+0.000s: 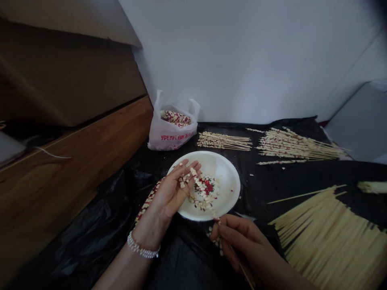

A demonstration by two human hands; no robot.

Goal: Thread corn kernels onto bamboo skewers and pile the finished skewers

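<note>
My left hand (175,189) is turned palm up over the rim of a white bowl (231,177), its fingers loosely cupped around a few loose corn kernels (183,183). Between the thumb and fingers of my right hand (242,237) is a wooden skewer (246,274). Pale and reddish kernels are threaded along the upper part of that skewer, which slants over the bowl with its tip close to my left fingers. More loose kernels and a red printed pattern show on the bowl's bottom. Part of a speckled corn cob (148,203) lies behind my left wrist.
A white plastic bag (169,135) of speckled cobs stands behind the bowl. Skewers threaded with kernels (211,140) lie right of it, with a larger pile (281,143) farther right. Bare skewers (332,237) spread at front right. Black plastic sheeting (90,233) covers the surface.
</note>
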